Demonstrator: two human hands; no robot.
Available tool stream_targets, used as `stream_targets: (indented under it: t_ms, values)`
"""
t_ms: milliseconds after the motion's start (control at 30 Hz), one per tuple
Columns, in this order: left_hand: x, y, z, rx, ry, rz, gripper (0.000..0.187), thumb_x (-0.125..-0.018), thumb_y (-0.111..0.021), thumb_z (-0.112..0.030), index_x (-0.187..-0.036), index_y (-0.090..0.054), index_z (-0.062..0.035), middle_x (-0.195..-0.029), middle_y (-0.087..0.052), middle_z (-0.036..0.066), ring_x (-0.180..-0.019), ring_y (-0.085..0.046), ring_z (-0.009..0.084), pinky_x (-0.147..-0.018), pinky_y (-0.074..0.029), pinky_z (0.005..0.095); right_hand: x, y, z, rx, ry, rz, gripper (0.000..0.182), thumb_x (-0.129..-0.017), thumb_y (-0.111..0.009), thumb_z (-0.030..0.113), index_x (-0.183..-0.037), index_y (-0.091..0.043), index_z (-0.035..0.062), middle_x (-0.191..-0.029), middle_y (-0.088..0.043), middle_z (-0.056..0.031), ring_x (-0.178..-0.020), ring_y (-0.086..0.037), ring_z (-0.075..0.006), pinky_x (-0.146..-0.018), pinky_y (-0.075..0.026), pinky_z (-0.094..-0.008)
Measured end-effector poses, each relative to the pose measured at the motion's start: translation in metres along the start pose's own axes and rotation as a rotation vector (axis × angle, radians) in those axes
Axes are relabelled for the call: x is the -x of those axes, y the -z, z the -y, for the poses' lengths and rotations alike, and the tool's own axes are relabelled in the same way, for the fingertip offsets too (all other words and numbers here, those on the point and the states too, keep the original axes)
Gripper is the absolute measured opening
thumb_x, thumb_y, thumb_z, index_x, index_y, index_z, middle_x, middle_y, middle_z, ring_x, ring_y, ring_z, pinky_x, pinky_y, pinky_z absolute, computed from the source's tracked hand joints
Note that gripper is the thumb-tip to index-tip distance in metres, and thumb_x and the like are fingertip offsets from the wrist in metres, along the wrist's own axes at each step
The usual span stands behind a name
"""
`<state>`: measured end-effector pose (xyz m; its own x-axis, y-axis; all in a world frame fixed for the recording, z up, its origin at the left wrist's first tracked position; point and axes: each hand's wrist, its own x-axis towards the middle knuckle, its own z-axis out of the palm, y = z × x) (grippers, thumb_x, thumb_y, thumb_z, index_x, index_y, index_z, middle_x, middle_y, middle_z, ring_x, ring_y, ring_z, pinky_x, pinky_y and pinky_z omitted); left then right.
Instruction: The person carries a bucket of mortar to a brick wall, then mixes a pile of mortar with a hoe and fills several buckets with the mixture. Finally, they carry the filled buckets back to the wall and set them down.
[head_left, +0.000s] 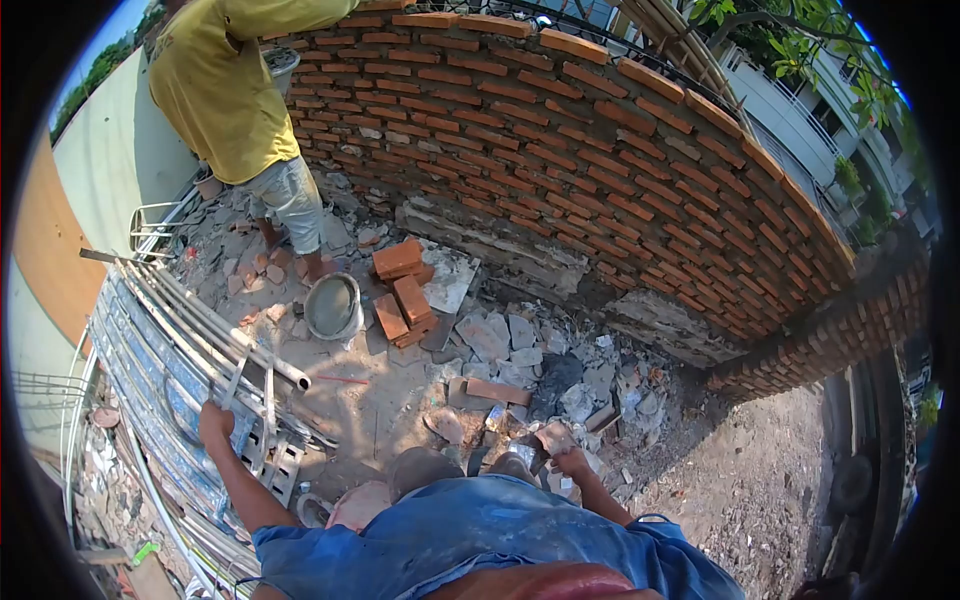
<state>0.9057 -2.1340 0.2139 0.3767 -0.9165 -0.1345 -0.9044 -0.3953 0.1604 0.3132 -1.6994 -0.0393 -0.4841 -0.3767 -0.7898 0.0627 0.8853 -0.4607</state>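
Observation:
My left hand [215, 422] is closed at the lower end of a flat pale strip [236, 378], beside a stack of long pipes [190, 325]. What the strip belongs to cannot be made out. On the other side, my right hand [570, 462] grips a broken brick piece [554, 437] low over the rubble. A whole brick [498, 391] lies on the ground just beyond it.
A brick wall [560, 130] curves along the far side and right. A person in a yellow shirt [225, 90] stands by it at the far left. A bucket of grey mix [334, 306] stands near stacked bricks [408, 300]. Broken rubble [490, 335] covers the ground below the wall.

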Motion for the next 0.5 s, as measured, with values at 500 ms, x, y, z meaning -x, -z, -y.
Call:
stream_targets:
  t_ms: [500]
  values:
    - [0.064,0.005,-0.052,-0.155,-0.228,-0.562,0.037,-0.073,-0.051,-0.024,-0.105,-0.063,-0.0125,-0.093,-0.067,0.007,-0.087,-0.062,0.0295,-0.084,-0.038,0.0485,0.069,0.029,-0.067,-0.027,-0.006,-0.218,0.025,-0.071,-0.056,0.024,-0.08,-0.067,0.0041,-0.081,-0.066,-0.0186,-0.081,-0.065,-0.03,-0.071,-0.05,-0.0384]
